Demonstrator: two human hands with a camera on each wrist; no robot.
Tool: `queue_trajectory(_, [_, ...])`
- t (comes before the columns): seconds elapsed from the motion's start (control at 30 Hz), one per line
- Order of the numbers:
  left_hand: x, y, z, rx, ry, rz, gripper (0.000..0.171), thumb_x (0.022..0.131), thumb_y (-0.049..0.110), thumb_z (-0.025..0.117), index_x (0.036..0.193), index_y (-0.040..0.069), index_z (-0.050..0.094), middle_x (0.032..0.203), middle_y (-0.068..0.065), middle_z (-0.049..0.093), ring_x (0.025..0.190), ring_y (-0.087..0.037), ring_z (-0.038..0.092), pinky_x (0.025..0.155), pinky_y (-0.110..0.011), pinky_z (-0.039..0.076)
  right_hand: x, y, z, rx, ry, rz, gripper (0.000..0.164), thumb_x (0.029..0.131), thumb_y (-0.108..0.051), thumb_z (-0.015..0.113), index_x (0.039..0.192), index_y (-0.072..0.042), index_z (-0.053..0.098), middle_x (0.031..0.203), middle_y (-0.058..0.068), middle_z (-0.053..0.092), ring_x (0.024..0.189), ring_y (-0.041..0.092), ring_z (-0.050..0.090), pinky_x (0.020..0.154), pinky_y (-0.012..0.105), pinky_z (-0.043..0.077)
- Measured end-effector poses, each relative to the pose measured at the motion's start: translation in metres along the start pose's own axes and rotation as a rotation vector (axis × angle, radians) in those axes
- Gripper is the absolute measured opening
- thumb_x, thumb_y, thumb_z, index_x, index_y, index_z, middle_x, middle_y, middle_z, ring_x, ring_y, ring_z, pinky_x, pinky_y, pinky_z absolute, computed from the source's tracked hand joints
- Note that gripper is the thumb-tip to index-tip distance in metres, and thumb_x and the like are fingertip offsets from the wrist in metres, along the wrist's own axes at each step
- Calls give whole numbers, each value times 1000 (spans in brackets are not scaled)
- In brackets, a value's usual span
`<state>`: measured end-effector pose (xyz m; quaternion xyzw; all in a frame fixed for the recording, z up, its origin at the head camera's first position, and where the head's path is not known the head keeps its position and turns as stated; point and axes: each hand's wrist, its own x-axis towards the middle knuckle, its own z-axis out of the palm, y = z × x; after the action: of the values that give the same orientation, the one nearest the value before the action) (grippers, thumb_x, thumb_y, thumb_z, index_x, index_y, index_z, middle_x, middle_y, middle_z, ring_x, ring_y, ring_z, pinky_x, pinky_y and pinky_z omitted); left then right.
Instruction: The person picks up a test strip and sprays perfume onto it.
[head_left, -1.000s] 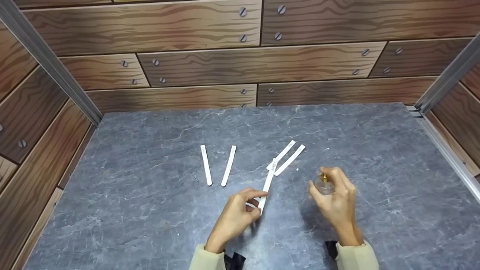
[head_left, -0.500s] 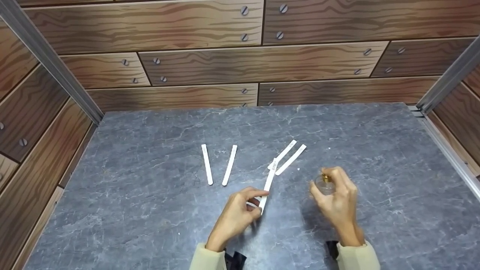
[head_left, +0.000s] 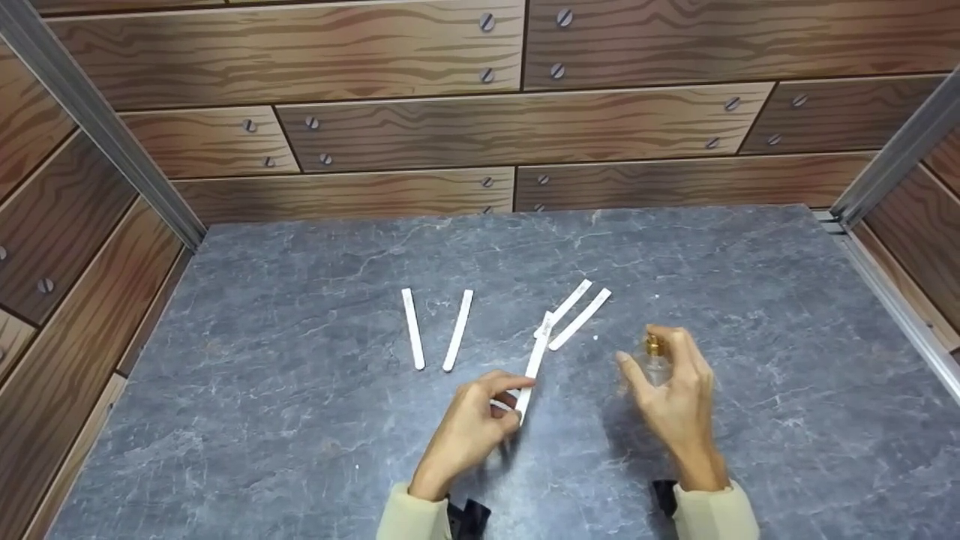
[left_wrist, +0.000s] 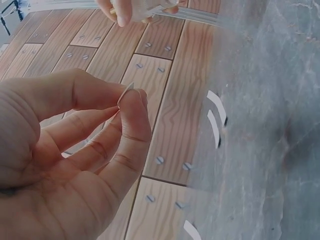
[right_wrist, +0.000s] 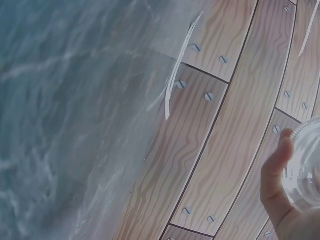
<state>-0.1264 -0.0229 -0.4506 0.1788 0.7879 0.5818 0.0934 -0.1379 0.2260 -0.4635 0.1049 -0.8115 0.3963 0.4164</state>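
My left grip (head_left: 474, 424) pinches a white strip (head_left: 535, 360) over the table (head_left: 300, 427), roughly midway between its side edges; my right grip (head_left: 679, 394) holds a gold-topped glass bottle (head_left: 655, 361) nearer the right edge.

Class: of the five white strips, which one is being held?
The middle strip, third from the left: the left hand pinches its near end, while the other four strips lie on the table.
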Motion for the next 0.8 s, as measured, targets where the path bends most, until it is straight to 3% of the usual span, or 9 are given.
queue_trajectory(0.23, [4,-1,-4,28,6,25,47,80,-19,57,124,-5,69,119,-15,67,95,-25,67,75,-26,57,1,-4,-2,48,-53,39,45,70,12,81,110,10,60,92,16,61,87,20,59,90,12,44])
queue_trajectory(0.53, [14,-8,-8,78,9,0,46,81,-18,59,124,-6,68,123,-17,66,98,-29,65,79,-27,57,1,-6,-3,131,81,99,42,67,17,80,105,15,62,95,-3,59,89,4,55,91,14,46])
queue_trajectory(0.7, [22,-14,-7,110,18,-20,46,81,-16,59,124,-4,69,122,-17,66,96,-28,65,74,-26,56,1,-4,-4,145,98,104,41,67,18,78,104,17,60,95,-6,59,89,1,55,91,15,47])
queue_trajectory(0.8, [26,-16,-7,114,22,-30,45,81,-16,60,124,-3,70,120,-17,67,94,-27,66,71,-26,56,1,-3,-4,141,86,92,41,66,18,78,103,18,59,93,0,61,89,1,55,92,15,47])
